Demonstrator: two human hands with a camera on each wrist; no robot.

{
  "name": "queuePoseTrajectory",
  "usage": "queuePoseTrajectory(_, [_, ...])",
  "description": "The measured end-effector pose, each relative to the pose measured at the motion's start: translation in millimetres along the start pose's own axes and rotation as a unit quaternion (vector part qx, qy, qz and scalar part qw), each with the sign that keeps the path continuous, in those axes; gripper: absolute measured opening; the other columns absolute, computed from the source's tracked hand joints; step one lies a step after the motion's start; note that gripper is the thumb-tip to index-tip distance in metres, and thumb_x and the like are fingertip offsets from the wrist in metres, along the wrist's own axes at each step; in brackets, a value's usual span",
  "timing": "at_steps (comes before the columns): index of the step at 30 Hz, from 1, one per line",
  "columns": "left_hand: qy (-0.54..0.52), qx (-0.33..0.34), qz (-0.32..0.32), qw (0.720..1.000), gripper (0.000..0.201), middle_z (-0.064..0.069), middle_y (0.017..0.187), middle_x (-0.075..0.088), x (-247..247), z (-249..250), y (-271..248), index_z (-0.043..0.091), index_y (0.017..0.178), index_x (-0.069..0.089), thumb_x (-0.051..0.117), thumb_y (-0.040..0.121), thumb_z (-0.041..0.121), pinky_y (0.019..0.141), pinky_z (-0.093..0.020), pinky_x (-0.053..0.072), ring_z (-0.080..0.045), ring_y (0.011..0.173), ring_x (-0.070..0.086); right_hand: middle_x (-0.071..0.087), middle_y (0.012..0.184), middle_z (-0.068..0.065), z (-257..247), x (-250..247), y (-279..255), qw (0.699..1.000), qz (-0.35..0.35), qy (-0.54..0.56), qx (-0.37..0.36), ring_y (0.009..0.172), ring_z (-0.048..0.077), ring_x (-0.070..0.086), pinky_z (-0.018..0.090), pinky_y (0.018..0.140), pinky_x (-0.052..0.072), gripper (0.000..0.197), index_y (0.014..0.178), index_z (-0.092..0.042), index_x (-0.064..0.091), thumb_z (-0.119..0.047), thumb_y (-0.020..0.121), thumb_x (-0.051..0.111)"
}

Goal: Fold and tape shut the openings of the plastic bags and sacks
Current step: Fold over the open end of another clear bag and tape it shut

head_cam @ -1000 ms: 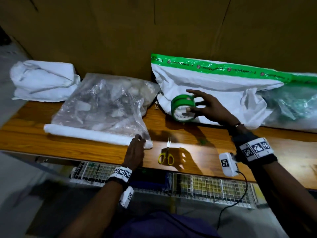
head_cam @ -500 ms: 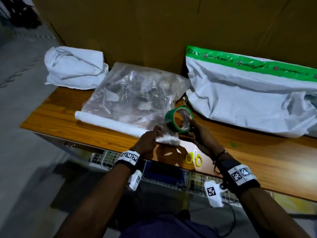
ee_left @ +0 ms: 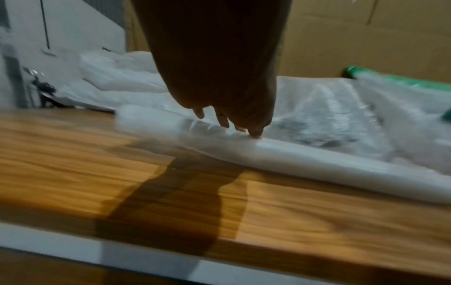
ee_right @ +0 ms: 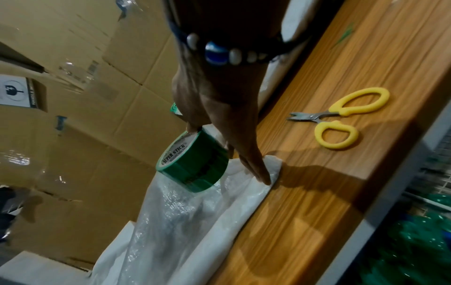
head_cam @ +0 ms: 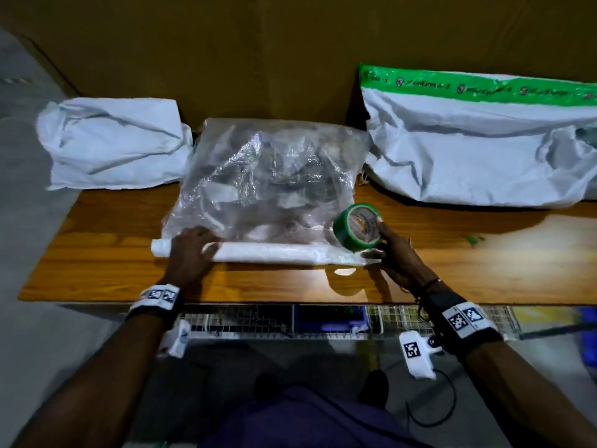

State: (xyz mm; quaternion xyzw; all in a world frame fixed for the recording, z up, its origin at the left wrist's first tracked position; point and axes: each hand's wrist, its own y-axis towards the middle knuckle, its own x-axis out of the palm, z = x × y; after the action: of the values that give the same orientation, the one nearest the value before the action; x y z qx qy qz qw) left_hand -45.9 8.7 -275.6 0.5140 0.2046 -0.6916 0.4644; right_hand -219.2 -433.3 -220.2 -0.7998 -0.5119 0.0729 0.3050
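left hand (head_cam: 189,250) now leftward along rolled bag edge (head_cam: 274,252)

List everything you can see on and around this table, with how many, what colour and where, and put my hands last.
clear bag: 1, transparent, table centre, near edge rolled up
tape roll: 1, green, over the bag's right near corner
scissors: 1, yellow handles, on the table by the right wrist
small sack: 1, white, back left
big sack: 1, white with green tape along the top, back right
table: 1, brown wood
boxes: number unclear, brown cardboard, behind the table
left hand: fingers pressing the rolled edge near its left end
right hand: holding the tape roll, one finger on the bag's right corner
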Motion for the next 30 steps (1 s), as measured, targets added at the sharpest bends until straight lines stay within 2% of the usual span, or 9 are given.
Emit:
queuePoseTrajectory(5, [0.027, -0.029, -0.058, 0.998, 0.034, 0.003, 0.106, 0.070, 12.5, -35.4, -5.8, 0.034, 0.099, 0.078, 0.051, 0.089, 0.051, 0.081, -0.047, 0.038, -0.032, 0.099, 0.060, 0.067, 0.116, 0.004, 1.1, 65.1, -9.5, 0.999, 0.044, 0.021, -0.019, 0.101, 0.019, 0.056, 0.037, 0.082, 0.042, 0.042, 0.124, -0.028, 0.067, -0.059, 0.103, 0.050])
queuePoseTrajectory(7, [0.029, -0.034, -0.011, 0.999, 0.024, 0.004, 0.101, 0.070, 13.6, -29.4, -5.3, 0.031, 0.090, 0.077, 0.059, 0.086, 0.046, 0.080, -0.046, 0.035, -0.032, 0.097, 0.059, 0.068, 0.114, 0.001, 4.0, 98.8, -10.5, 0.997, 0.040, 0.060, -0.005, 0.099, 0.014, 0.059, 0.032, 0.077, 0.046, 0.046, 0.131, -0.027, 0.066, -0.059, 0.101, 0.054])
queuePoseTrajectory(11, [0.067, -0.064, 0.008, 0.996, 0.015, 0.008, 0.097, 0.067, 9.8, -22.7, -6.0, 0.028, 0.084, 0.072, 0.075, 0.087, 0.042, 0.083, -0.043, 0.032, -0.025, 0.100, 0.053, 0.059, 0.082, 0.006, 17.6, 169.4, -7.8, 0.991, -0.029, 0.122, 0.044, 0.069, 0.013, 0.055, 0.023, 0.065, 0.051, 0.039, 0.112, -0.014, 0.067, -0.051, 0.099, 0.064])
queuePoseTrajectory(16, [-0.049, -0.100, -0.022, 0.993, 0.021, 0.012, 0.096, 0.069, 14.1, -35.6, -9.1, 0.033, 0.087, 0.070, 0.062, 0.089, 0.053, 0.084, -0.044, 0.040, -0.017, 0.098, 0.054, 0.077, 0.096, 0.009, 51.7, 240.0, 9.1, 0.975, -0.107, 0.171, 0.093, 0.086, 0.018, 0.072, 0.025, 0.074, 0.063, 0.031, 0.119, -0.003, 0.067, -0.029, 0.103, 0.063])
queuePoseTrajectory(19, [-0.131, -0.088, -0.040, 0.987, 0.037, 0.000, 0.104, 0.076, 6.1, -49.0, -9.4, 0.020, 0.100, 0.079, 0.058, 0.089, 0.048, 0.089, -0.042, 0.050, -0.024, 0.103, 0.064, 0.074, 0.075, -0.003, 69.3, 255.5, 20.1, 0.975, -0.155, 0.130, 0.089, 0.066, 0.003, 0.070, 0.017, 0.059, 0.054, 0.036, 0.132, 0.004, 0.055, -0.024, 0.110, 0.049])
queuePoseTrajectory(21, [-0.186, -0.084, -0.068, 0.977, 0.036, 0.000, 0.107, 0.076, -5.8, -58.8, -9.6, 0.016, 0.107, 0.080, 0.060, 0.092, 0.041, 0.089, -0.036, 0.052, -0.017, 0.103, 0.065, 0.073, 0.072, -0.004, 76.6, 253.0, 26.4, 0.975, -0.166, 0.120, 0.085, 0.059, 0.002, 0.066, 0.017, 0.056, 0.052, 0.035, 0.127, 0.005, 0.056, -0.023, 0.111, 0.045])
queuePoseTrajectory(24, [-0.234, -0.118, -0.122, 0.957, 0.025, 0.005, 0.108, 0.077, -22.0, -63.6, -8.9, 0.026, 0.109, 0.076, 0.060, 0.097, 0.041, 0.081, -0.033, 0.056, -0.010, 0.095, 0.070, 0.078, 0.098, 0.010, 81.7, 248.1, 37.4, 0.977, -0.166, 0.109, 0.073, 0.077, 0.007, 0.072, 0.021, 0.071, 0.060, 0.044, 0.131, 0.004, 0.058, -0.029, 0.103, 0.057])
queuePoseTrajectory(27, [-0.214, -0.144, -0.134, 0.957, 0.022, 0.010, 0.099, 0.077, -30.6, -52.5, 0.0, 0.036, 0.096, 0.070, 0.053, 0.096, 0.051, 0.083, -0.035, 0.054, -0.009, 0.095, 0.071, 0.070, 0.071, -0.007, 81.0, 250.0, 41.7, 0.967, -0.202, 0.134, 0.073, 0.062, 0.001, 0.065, 0.017, 0.059, 0.054, 0.029, 0.125, -0.004, 0.053, -0.026, 0.105, 0.051])
queuePoseTrajectory(30, [-0.252, -0.192, -0.129, 0.940, 0.013, 0.004, 0.100, 0.077, -41.7, -38.2, 10.5, 0.030, 0.095, 0.070, 0.060, 0.103, 0.028, 0.083, -0.031, 0.052, -0.011, 0.096, 0.071, 0.077, 0.099, -0.001, 80.9, 252.2, 42.4, 0.971, -0.209, 0.111, 0.045, 0.083, 0.007, 0.072, 0.023, 0.073, 0.061, 0.044, 0.137, -0.011, 0.054, -0.029, 0.098, 0.060])
